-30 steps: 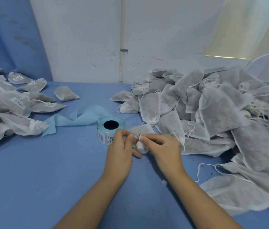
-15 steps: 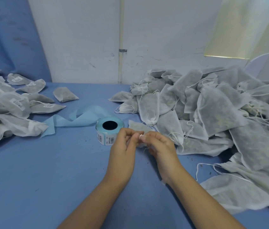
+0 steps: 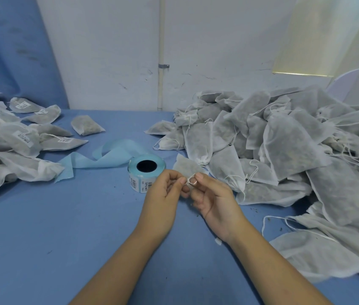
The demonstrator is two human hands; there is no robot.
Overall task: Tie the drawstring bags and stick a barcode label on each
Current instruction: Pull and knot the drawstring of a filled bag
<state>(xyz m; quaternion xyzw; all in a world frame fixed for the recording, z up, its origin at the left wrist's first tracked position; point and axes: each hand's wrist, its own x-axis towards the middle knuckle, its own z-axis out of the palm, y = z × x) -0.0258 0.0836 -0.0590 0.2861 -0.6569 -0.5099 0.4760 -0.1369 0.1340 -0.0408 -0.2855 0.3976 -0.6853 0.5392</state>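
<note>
A small white drawstring bag lies at the table's middle, its neck raised between my hands. My left hand and my right hand both pinch the bag's thin white drawstring at the neck, fingertips almost touching. The bag's lower part is hidden behind my fingers. A roll of barcode labels on pale blue backing stands just left of my left hand, with its used backing strip trailing away to the left.
A large heap of untied white bags fills the right side, reaching the near right edge. Labelled, tied bags are piled at the left. The table has a blue cloth. A white wall with a pipe stands behind.
My hands have lifted slightly and drawn closer to me, with the drawstring now looped between the fingertips. The bag's neck has risen off the table with them.
</note>
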